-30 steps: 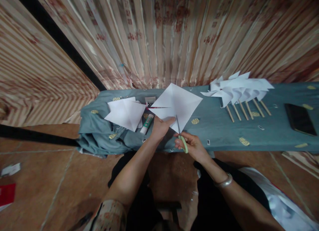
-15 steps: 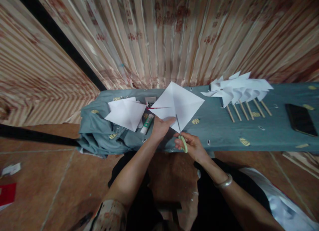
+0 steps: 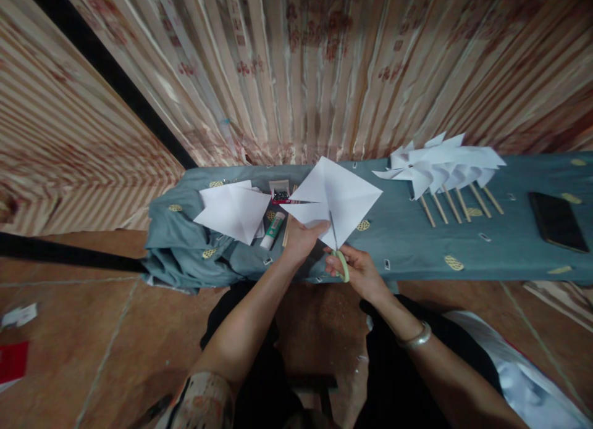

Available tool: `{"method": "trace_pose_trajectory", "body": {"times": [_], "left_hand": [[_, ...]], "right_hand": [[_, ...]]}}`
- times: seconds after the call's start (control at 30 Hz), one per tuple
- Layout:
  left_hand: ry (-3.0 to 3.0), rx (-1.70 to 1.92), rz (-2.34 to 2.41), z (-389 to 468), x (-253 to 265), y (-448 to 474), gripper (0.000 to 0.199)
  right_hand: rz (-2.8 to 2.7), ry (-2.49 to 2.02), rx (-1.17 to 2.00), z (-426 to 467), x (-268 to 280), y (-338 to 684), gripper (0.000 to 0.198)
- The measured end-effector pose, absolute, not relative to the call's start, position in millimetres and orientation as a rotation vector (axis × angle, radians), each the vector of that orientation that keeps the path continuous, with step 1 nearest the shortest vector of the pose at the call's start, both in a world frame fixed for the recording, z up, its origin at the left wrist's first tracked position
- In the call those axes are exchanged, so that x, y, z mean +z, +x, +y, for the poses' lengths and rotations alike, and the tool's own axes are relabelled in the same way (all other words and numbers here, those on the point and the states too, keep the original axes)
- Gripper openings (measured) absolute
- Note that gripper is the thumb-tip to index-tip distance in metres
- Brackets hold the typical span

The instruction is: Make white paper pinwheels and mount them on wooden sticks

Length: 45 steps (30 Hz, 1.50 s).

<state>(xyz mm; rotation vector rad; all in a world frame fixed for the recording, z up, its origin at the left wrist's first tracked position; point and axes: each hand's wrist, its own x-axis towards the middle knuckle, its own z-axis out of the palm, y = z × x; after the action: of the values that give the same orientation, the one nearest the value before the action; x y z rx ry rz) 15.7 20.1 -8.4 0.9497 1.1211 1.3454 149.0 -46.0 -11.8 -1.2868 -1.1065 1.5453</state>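
A white square of paper (image 3: 349, 197), creased along its diagonals, is held up over the cloth-covered bench. My left hand (image 3: 302, 236) pinches it near its lower left edge, thumb on top. One slit runs inward from the paper's left corner. My right hand (image 3: 356, 268) grips scissors (image 3: 343, 265) with light green handles. Their blades lie at the paper's bottom corner, pointing up toward its middle. Left of my left hand lie a green and white glue stick (image 3: 272, 231), a small open box (image 3: 280, 191) of dark bits, and more white paper sheets (image 3: 234, 210).
White paper pinwheels (image 3: 445, 163) on wooden sticks lie in a row at the right of the bench (image 3: 407, 247). A dark phone (image 3: 557, 221) rests farther right. A striped curtain (image 3: 296, 77) hangs behind, and a black pole (image 3: 111, 71) slants at the left.
The paper has shifted slightly right and down in my left hand, uncovering more of the small box and some sticks. The scissors have barely moved, still at the bottom corner.
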Motion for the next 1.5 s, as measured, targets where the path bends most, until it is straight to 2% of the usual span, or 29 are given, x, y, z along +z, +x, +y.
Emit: {"method": "trace_pose_trajectory", "body": {"times": [1.5], "left_hand": [[0.934, 1.298, 1.139, 17.3, -5.1, 17.5, 0.024]], "right_hand": [[-1.148, -1.269, 1.484, -46.4, -18.1, 150.8, 0.043]]}}
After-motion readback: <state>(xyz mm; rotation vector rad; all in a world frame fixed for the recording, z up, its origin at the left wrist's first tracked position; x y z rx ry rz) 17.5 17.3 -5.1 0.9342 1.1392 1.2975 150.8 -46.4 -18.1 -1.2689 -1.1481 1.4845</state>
